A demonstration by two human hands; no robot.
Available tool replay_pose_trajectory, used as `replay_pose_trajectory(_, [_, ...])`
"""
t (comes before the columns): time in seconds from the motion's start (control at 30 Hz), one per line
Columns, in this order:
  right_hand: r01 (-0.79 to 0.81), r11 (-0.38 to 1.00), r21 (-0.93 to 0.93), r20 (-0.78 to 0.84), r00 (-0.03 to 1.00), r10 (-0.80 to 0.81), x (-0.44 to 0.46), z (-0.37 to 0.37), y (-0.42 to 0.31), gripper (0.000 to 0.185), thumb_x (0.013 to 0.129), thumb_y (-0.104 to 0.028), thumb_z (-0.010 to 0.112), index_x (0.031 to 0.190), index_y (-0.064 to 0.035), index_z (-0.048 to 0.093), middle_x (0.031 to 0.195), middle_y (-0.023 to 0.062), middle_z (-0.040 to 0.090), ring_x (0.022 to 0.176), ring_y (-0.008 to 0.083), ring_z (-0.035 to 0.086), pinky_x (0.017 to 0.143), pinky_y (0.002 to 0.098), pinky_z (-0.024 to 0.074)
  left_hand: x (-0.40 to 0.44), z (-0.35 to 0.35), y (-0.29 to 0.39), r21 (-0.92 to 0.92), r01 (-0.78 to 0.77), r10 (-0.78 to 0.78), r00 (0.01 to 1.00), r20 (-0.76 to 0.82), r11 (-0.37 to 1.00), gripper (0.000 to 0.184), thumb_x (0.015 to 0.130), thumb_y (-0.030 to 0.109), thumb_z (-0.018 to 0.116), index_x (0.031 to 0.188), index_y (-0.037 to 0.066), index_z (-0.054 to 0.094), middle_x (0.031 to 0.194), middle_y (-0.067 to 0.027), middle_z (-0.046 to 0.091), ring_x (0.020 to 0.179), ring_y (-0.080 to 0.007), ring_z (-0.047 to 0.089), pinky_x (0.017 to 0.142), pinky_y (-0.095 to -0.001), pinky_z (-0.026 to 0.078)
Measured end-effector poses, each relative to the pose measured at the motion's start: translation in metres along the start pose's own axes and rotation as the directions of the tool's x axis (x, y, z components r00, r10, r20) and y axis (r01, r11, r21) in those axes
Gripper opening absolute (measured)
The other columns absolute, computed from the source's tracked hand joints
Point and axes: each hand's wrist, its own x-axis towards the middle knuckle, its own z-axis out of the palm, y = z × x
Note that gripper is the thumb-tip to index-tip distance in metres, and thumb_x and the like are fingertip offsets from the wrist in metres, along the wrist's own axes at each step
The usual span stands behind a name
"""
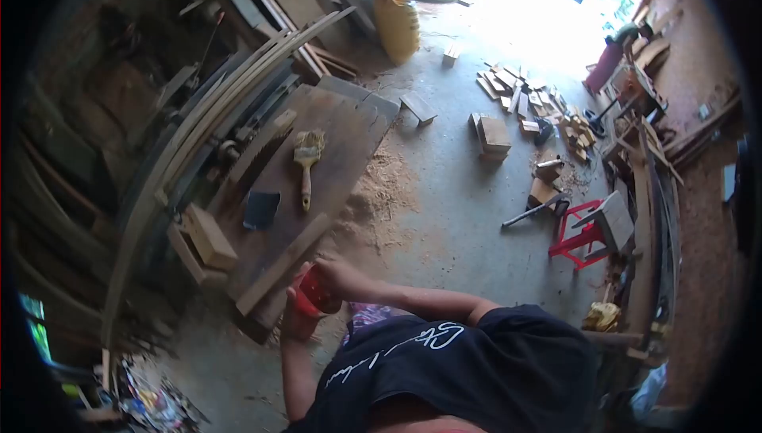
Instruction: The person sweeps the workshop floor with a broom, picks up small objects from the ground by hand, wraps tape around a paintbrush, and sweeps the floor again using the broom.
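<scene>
My left hand is closed around a red cup-like container, held close to my body at the near end of the workbench. Against the container's other side my right hand is curled, its fingers partly hidden. What is inside the container cannot be made out. Just beyond my hands a long wooden strip lies along the bench edge. Farther up the bench top rest a paintbrush with a pale handle and a dark square sheet.
Wooden blocks and long curved boards line the bench's left side. Sawdust covers the floor beside it. To the right stand a red stool and a wooden block; a pile of offcuts lies beyond.
</scene>
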Motion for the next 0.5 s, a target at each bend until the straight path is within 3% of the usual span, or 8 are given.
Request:
replay_pose_trajectory(0.1, [-0.071,0.996,-0.045,0.113,0.991,0.076,0.030,-0.018,-0.008,0.031,0.082,-0.029,0.060,0.093,-0.0020,0.050,0.080,0.0218,0.061,0.081,0.0404,0.060,0.066,0.0451,0.0475,0.010,-0.017,0.015,0.106,-0.016,0.021,0.999,-0.047,0.994,0.081,0.081,0.056,0.056,0.138,0.007,0.026,0.132,-0.0094,0.040,0.119,-0.0236,0.043,0.098,-0.0386,0.037])
replay_pose_trajectory(0.17, [-0.022,0.998,-0.057,0.329,0.944,0.040,0.057,-0.040,-0.019,0.038,0.086,-0.038,0.054,0.100,-0.0030,0.053,0.082,0.0222,0.061,0.084,0.0390,0.060,0.071,0.0457,0.0472,0.024,-0.018,0.028,0.187,-0.023,0.038,0.996,-0.078,0.982,0.087,0.076,0.056,0.063,0.136,0.004,0.028,0.129,-0.0101,0.041,0.117,-0.0230,0.043,0.097,-0.0349,0.038])
replay_pose_trajectory(0.2, [-0.026,0.998,-0.055,0.375,0.926,0.045,0.071,-0.056,-0.025,0.044,0.088,-0.045,0.050,0.106,-0.0051,0.054,0.088,0.0223,0.060,0.088,0.0382,0.059,0.075,0.0457,0.0466,0.025,-0.007,0.041,0.442,-0.077,0.173,0.968,-0.181,0.894,0.088,0.074,0.054,0.067,0.135,0.004,0.029,0.127,-0.0105,0.041,0.116,-0.0225,0.043,0.096,-0.0347,0.037])
replay_pose_trajectory(0.23, [0.031,0.974,-0.226,0.257,0.966,0.029,0.082,-0.060,-0.017,0.039,0.086,-0.040,0.054,0.103,-0.0052,0.054,0.093,0.0205,0.057,0.087,0.0390,0.058,0.075,0.0453,0.0467,0.025,0.004,0.052,0.667,-0.088,0.329,0.912,-0.245,0.740,0.089,0.071,0.051,0.072,0.134,0.004,0.030,0.125,-0.0109,0.041,0.115,-0.0221,0.043,0.096,-0.0345,0.037])
replay_pose_trajectory(0.37, [-0.039,0.958,-0.285,0.043,0.998,0.054,0.136,-0.086,0.035,0.031,0.082,-0.030,0.059,0.105,-0.0108,0.054,0.098,0.0160,0.052,0.092,0.0354,0.056,0.075,0.0444,0.0469,0.042,0.028,0.075,0.842,-0.176,0.588,0.786,-0.192,0.509,0.088,0.070,0.036,0.078,0.134,0.003,0.029,0.127,-0.0123,0.040,0.116,-0.0231,0.042,0.098,-0.0345,0.036])
replay_pose_trajectory(0.43, [-0.041,0.963,-0.267,0.008,0.999,0.044,0.160,-0.097,0.051,0.035,0.081,-0.031,0.060,0.109,-0.0119,0.052,0.100,0.0174,0.050,0.091,0.0367,0.056,0.078,0.0456,0.0461,0.055,0.029,0.079,0.963,-0.069,0.753,0.640,-0.156,0.259,0.086,0.071,0.033,0.078,0.134,0.002,0.028,0.129,-0.0143,0.040,0.118,-0.0260,0.042,0.100,-0.0358,0.035])
replay_pose_trajectory(0.47, [-0.117,0.931,-0.345,-0.053,0.993,0.105,0.170,-0.102,0.054,0.037,0.081,-0.032,0.061,0.112,-0.0133,0.051,0.102,0.0188,0.048,0.092,0.0375,0.055,0.077,0.0459,0.0466,0.063,0.024,0.080,0.997,0.057,0.772,0.630,-0.080,0.057,0.086,0.067,0.028,0.080,0.133,0.003,0.030,0.130,-0.0169,0.040,0.117,-0.0315,0.044,0.099,-0.0405,0.035])
replay_pose_trajectory(0.5, [-0.188,0.890,-0.415,-0.105,0.982,0.158,0.179,-0.104,0.060,0.039,0.081,-0.032,0.061,0.114,-0.0147,0.050,0.104,0.0202,0.047,0.092,0.0383,0.055,0.076,0.0463,0.0471,0.071,0.020,0.081,0.995,0.081,0.786,0.610,-0.101,0.065,0.086,0.067,0.028,0.080,0.133,0.003,0.030,0.130,-0.0169,0.040,0.117,-0.0315,0.044,0.099,-0.0405,0.035])
